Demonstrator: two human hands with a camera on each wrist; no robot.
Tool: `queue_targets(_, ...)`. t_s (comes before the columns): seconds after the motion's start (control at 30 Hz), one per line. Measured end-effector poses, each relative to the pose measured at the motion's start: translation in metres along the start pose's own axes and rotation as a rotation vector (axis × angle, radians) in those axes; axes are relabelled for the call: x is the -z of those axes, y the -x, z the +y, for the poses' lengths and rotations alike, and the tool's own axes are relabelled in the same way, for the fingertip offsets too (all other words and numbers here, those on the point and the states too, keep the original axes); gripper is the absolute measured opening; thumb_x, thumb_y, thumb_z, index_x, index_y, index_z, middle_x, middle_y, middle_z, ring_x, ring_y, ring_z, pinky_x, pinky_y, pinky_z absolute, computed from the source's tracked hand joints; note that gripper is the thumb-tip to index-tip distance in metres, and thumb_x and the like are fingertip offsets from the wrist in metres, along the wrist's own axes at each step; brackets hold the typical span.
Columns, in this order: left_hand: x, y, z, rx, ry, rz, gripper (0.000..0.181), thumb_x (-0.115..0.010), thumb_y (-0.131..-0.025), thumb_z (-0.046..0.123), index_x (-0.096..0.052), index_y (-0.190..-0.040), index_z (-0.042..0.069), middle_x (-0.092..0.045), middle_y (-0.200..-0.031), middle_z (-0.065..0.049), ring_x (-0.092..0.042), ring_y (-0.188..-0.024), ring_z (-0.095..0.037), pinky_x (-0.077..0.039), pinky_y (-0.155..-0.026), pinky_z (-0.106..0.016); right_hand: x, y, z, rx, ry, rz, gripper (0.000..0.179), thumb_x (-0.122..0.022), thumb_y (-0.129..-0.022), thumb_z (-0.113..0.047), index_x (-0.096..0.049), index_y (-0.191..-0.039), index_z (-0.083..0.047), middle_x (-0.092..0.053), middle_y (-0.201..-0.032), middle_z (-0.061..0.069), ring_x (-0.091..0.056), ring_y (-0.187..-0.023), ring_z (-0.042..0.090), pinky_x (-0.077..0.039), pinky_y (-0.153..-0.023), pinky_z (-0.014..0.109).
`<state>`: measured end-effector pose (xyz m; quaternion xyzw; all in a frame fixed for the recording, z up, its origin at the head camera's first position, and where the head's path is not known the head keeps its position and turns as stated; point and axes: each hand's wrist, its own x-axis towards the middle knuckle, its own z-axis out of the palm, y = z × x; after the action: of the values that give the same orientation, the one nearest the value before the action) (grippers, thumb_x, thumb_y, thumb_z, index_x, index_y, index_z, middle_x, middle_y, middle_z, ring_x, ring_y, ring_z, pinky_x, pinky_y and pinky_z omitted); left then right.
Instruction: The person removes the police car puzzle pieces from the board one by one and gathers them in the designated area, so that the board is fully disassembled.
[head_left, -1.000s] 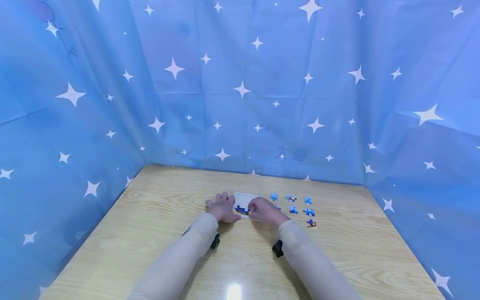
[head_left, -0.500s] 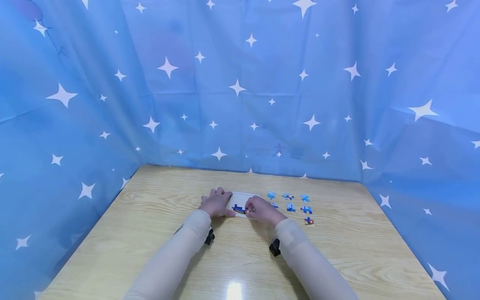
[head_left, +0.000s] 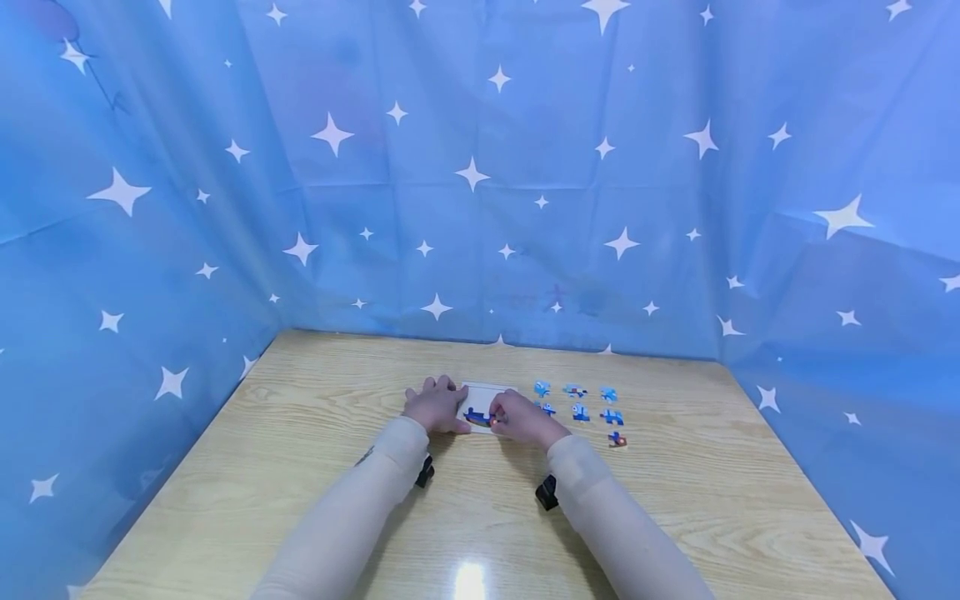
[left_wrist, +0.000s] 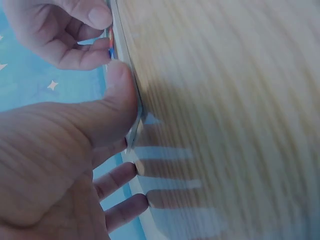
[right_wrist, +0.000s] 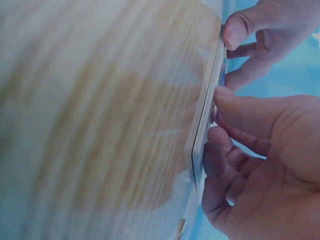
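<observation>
A small white puzzle tray (head_left: 483,394) lies on the table in the head view. Dark blue joined jigsaw pieces (head_left: 476,417) fill part of its near side. At the tray's left my left hand (head_left: 437,407) rests with spread fingers, the thumb on the near edge. My right hand (head_left: 523,419) bends over the tray's near right part. Its thumb and forefinger pinch a small jigsaw piece with red and purple on it (right_wrist: 216,113), mostly hidden by the fingers. In the left wrist view the left thumb (left_wrist: 120,85) presses the tray's edge.
Several loose jigsaw pieces lie in rows right of the tray, among them a blue one with an eye (head_left: 580,412) and a red and blue one (head_left: 617,439). A blue star-patterned curtain (head_left: 480,208) surrounds the wooden table (head_left: 360,367).
The head view has shifted slightly, moving everything a little left in the picture. Both hands stay at the tray, the right still pinching at its near right part.
</observation>
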<state>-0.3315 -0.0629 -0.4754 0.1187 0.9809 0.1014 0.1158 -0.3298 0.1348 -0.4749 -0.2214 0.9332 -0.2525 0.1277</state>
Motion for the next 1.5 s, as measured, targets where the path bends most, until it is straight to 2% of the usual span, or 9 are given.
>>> queue_targets(0.13,0.002,0.003,0.003,0.005,0.007,0.026,0.079,-0.074,-0.089,0.051,-0.042,-0.157,0.024,-0.043,-0.148,-0.006,-0.037,-0.127,-0.03,-0.03,-0.1,-0.065,0.0,0.001,-0.001,0.001,0.001,0.007,0.017,-0.072,-0.095,-0.008,-0.065,-0.11,-0.005,-0.058,-0.109,0.007,-0.059,-0.103,0.022,-0.049,-0.093,0.044)
queue_targets(0.27,0.004,0.004,0.001,0.013,0.074,0.024,0.072,-0.07,-0.092,0.051,-0.045,-0.155,0.026,-0.044,-0.147,-0.005,-0.038,-0.125,-0.029,-0.031,-0.098,-0.062,0.0,0.002,-0.001,-0.003,-0.011,0.006,0.016,-0.071,-0.096,-0.008,-0.065,-0.111,-0.005,-0.058,-0.109,0.006,-0.06,-0.103,0.022,-0.049,-0.093,0.044)
queue_targets(0.4,0.004,0.003,0.001,0.047,0.114,0.031,0.067,-0.069,-0.094,0.05,-0.048,-0.153,0.028,-0.044,-0.147,-0.004,-0.038,-0.127,-0.028,-0.03,-0.098,-0.06,0.0,0.003,-0.001,0.002,-0.008,0.007,0.016,-0.071,-0.096,-0.009,-0.065,-0.111,-0.005,-0.058,-0.109,0.006,-0.06,-0.103,0.022,-0.05,-0.093,0.043)
queue_targets(0.6,0.001,0.002,0.006,0.077,0.1,0.055,0.065,-0.072,-0.092,0.047,-0.052,-0.15,0.027,-0.044,-0.142,-0.006,-0.037,-0.123,-0.029,-0.03,-0.097,-0.06,0.0,0.003,-0.002,0.02,-0.011,0.019,0.018,-0.071,-0.095,-0.006,-0.064,-0.111,-0.003,-0.059,-0.106,0.006,-0.06,-0.1,0.021,-0.051,-0.09,0.042)
queue_targets(0.8,0.002,0.005,0.01,0.084,0.091,0.06,0.06,-0.073,-0.092,0.047,-0.055,-0.145,0.026,-0.045,-0.136,-0.005,-0.037,-0.117,-0.027,-0.031,-0.094,-0.058,-0.002,0.003,-0.002,0.012,-0.067,0.022,0.019,-0.07,-0.094,-0.002,-0.062,-0.111,-0.001,-0.061,-0.101,0.005,-0.059,-0.092,0.018,-0.051,-0.083,0.039)
queue_targets(1.03,-0.002,0.002,0.005,0.087,0.101,0.084,0.062,-0.075,-0.09,0.049,-0.056,-0.145,0.027,-0.047,-0.137,-0.004,-0.039,-0.115,-0.026,-0.032,-0.094,-0.058,-0.001,0.001,-0.002,-0.025,-0.109,0.024,0.019,-0.071,-0.094,-0.004,-0.064,-0.112,-0.002,-0.062,-0.101,0.005,-0.058,-0.091,0.017,-0.051,-0.084,0.038)
queue_targets(1.27,-0.003,0.001,0.002,0.078,0.105,0.079,0.064,-0.073,-0.091,0.049,-0.053,-0.149,0.027,-0.046,-0.139,-0.005,-0.038,-0.12,-0.028,-0.03,-0.097,-0.061,-0.001,-0.002,-0.004,-0.006,-0.088,0.032,0.018,-0.071,-0.093,-0.001,-0.065,-0.11,-0.002,-0.062,-0.099,0.004,-0.06,-0.092,0.018,-0.051,-0.084,0.039)
queue_targets(1.5,-0.011,-0.007,-0.002,0.09,0.085,0.072,0.065,-0.068,-0.094,0.051,-0.049,-0.152,0.03,-0.042,-0.146,-0.004,-0.035,-0.124,-0.028,-0.029,-0.099,-0.061,-0.002,-0.003,-0.008,-0.012,-0.016,0.026,0.022,-0.069,-0.094,-0.002,-0.068,-0.116,0.002,-0.066,-0.107,0.009,-0.064,-0.104,0.024,-0.052,-0.092,0.042)
